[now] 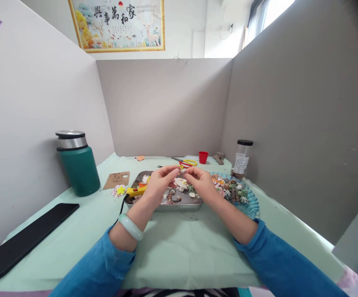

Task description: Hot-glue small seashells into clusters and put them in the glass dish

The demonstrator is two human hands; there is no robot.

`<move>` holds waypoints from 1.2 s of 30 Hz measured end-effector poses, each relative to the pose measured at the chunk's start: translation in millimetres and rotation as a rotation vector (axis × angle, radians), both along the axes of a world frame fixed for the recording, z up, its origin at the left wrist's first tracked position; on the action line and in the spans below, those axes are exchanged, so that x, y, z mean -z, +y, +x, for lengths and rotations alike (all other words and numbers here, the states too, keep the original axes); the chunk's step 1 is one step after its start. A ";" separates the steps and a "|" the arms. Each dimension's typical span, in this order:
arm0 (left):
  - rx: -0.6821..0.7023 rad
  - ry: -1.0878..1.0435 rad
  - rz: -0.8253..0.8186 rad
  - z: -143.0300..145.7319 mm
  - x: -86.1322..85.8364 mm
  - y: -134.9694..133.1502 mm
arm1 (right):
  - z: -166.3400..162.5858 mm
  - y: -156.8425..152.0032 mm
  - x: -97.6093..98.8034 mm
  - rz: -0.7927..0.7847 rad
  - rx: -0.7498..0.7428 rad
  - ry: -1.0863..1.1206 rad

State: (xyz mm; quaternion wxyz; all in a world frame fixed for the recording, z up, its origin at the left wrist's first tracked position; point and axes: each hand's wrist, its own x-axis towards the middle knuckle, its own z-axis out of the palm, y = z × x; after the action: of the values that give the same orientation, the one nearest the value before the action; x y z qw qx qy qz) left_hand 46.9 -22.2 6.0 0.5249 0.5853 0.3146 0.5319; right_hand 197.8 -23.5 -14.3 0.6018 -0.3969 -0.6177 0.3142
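Above a metal tray [179, 208], my left hand [162, 182] and my right hand [200, 184] meet with fingertips pinched. Between them is a small pale shell [182, 171], its details too small to make out. Shells and other small pieces lie in the tray, among them a white shell [181, 182]. A yellow hot glue gun [136, 191] rests at the tray's left edge, partly hidden behind my left wrist. To the right of my right hand, a blue scalloped plate [254, 206] holds a heap of patterned shells [235, 189].
On the left stand a green bottle [79, 169] and a long black slab [27, 243]. A brown board [117, 180] and a flower-decorated piece [119, 190] lie nearby. Behind the tray are scissors [188, 163], a red cup [203, 157] and a lidded jar [241, 160]. Grey panels [166, 107] enclose the table.
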 end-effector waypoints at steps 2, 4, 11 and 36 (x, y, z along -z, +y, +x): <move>-0.041 0.061 0.045 0.7 -2.5 -2.2 | -0.8 -1.0 0.0 0.020 0.008 -0.052; -0.051 0.103 0.085 1.4 -4.0 -3.5 | -1.2 -1.1 0.7 0.045 0.019 -0.090; -0.072 0.218 0.191 2.5 -6.8 -5.4 | 0.1 0.8 3.0 0.085 0.056 -0.119; -0.212 0.348 0.392 3.6 0.8 2.0 | -1.1 -1.8 1.0 0.138 0.100 -0.162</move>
State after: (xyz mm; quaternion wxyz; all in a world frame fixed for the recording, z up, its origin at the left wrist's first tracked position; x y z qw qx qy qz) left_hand 50.4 -20.1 5.3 0.2811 0.7222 0.3504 0.5259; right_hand 196.7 -25.3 -15.3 0.5908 -0.4087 -0.6640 0.2076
